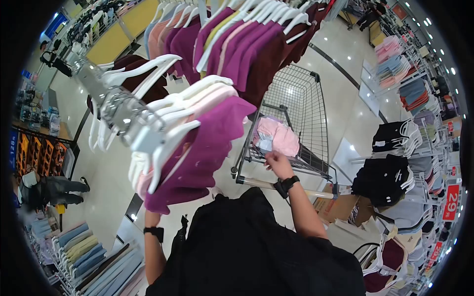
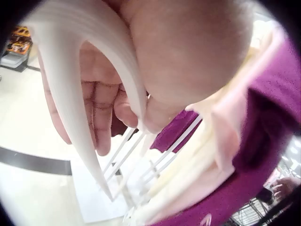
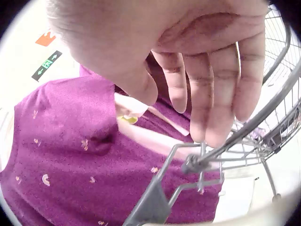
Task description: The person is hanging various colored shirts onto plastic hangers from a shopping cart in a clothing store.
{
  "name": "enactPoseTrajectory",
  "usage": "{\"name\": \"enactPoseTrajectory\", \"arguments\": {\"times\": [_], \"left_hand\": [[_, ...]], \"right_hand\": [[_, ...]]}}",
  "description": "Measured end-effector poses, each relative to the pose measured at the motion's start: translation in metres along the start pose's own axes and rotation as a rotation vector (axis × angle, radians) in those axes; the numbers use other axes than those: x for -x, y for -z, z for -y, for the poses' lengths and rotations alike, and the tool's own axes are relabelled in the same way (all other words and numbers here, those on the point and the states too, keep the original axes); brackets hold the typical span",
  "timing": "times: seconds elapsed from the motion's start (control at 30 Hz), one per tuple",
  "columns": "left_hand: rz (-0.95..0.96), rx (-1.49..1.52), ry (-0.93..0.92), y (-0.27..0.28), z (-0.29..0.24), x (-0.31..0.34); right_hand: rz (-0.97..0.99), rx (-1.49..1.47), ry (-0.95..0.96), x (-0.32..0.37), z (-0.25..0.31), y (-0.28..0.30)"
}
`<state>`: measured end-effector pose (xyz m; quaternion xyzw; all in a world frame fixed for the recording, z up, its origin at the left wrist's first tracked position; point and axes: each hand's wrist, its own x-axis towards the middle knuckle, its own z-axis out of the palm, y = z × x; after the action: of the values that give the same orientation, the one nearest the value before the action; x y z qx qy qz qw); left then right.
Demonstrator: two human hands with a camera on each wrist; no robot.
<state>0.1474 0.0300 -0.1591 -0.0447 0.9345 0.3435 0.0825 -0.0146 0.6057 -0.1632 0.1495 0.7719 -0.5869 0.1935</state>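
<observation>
My left hand (image 1: 153, 217) is mostly hidden behind a purple top (image 1: 202, 153) hanging at the front of the rack. In the left wrist view its thumb and index finger pinch the arm of a white hanger (image 2: 66, 94), while the other fingers extend behind it. The purple top with small printed motifs (image 3: 61, 132) also fills much of the right wrist view. Above the handle end of a wire shopping cart (image 1: 316, 101), my right hand (image 1: 280, 165) holds nothing, its fingers loosely extended. Pink clothing (image 1: 284, 140) lies in the cart beside a greyish-blue piece.
A metal rail (image 1: 94, 81) carries several white hangers in front of me. More purple and maroon tops (image 1: 237, 54) hang beyond it. Shelves of folded clothes and hanging black garments (image 1: 377, 182) line the right, above a cardboard box (image 1: 338, 207). Another person (image 1: 49, 192) is at left.
</observation>
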Motion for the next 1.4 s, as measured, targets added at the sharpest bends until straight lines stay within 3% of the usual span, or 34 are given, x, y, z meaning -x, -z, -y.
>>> {"name": "enactPoseTrajectory", "arguments": {"times": [0.07,0.1,0.3,0.43,0.47,0.5,0.57,0.6,0.63,0.7,0.83,0.9,0.97,1.03,1.13,1.17,1.23,1.3,1.4], "left_hand": [[0.024,-0.019,0.495,-0.047,0.023,0.044],[0.055,-0.196,0.559,-0.066,0.028,0.061],[-0.063,-0.041,0.718,-0.135,-0.083,0.109],[-0.01,-0.045,0.738,-0.144,-0.146,0.123],[-0.028,-0.027,0.748,-0.146,-0.161,0.128],[-0.028,-0.036,0.767,-0.142,-0.181,0.129],[0.046,0.058,0.912,-0.135,-0.218,0.131],[-0.031,0.093,0.79,-0.139,-0.225,0.138],[-0.029,0.084,0.809,-0.141,-0.23,0.143],[0.019,0.038,0.883,-0.139,-0.241,0.148],[-0.008,-0.015,0.911,-0.14,-0.264,0.148],[-0.024,-0.022,0.945,-0.14,-0.278,0.148],[-0.041,-0.021,0.97,-0.141,-0.285,0.149],[-0.027,-0.037,0.972,-0.14,-0.287,0.153],[-0.041,0.009,0.94,-0.144,-0.286,0.159],[-0.054,0.022,0.943,-0.146,-0.288,0.161],[-0.019,0.028,0.944,-0.143,-0.301,0.152],[-0.02,0.035,0.934,-0.142,-0.309,0.148],[-0.017,0.046,0.896,-0.139,-0.308,0.15]], "right_hand": [[-0.053,-0.059,0.032,-0.02,-0.012,0.037],[-0.065,-0.068,0.019,-0.032,-0.015,0.056],[-0.037,0.054,-0.104,-0.15,-0.083,0.146],[0.165,0.198,-0.523,-0.232,-0.144,0.172],[0.187,0.231,-0.551,-0.247,-0.157,0.176],[0.207,0.232,-0.56,-0.266,-0.181,0.178],[0.289,0.6,-0.382,-0.298,-0.227,0.175],[0.289,0.67,-0.343,-0.3,-0.232,0.171],[0.309,0.669,-0.349,-0.303,-0.237,0.164],[0.409,0.944,-0.216,-0.306,-0.245,0.15],[0.367,0.953,-0.472,-0.291,-0.248,0.124],[0.357,1.048,-0.412,-0.299,-0.281,0.114],[0.465,1.042,-0.373,-0.313,-0.303,0.118],[0.396,1.042,-0.357,-0.313,-0.3,0.124],[0.189,0.641,-0.189,-0.321,-0.291,0.15],[0.138,0.649,-0.107,-0.325,-0.285,0.159],[0.072,0.498,0.118,-0.324,-0.255,0.184],[0.011,0.409,0.055,-0.319,-0.21,0.207],[0.002,0.274,0.197,-0.308,-0.148,0.231]]}}
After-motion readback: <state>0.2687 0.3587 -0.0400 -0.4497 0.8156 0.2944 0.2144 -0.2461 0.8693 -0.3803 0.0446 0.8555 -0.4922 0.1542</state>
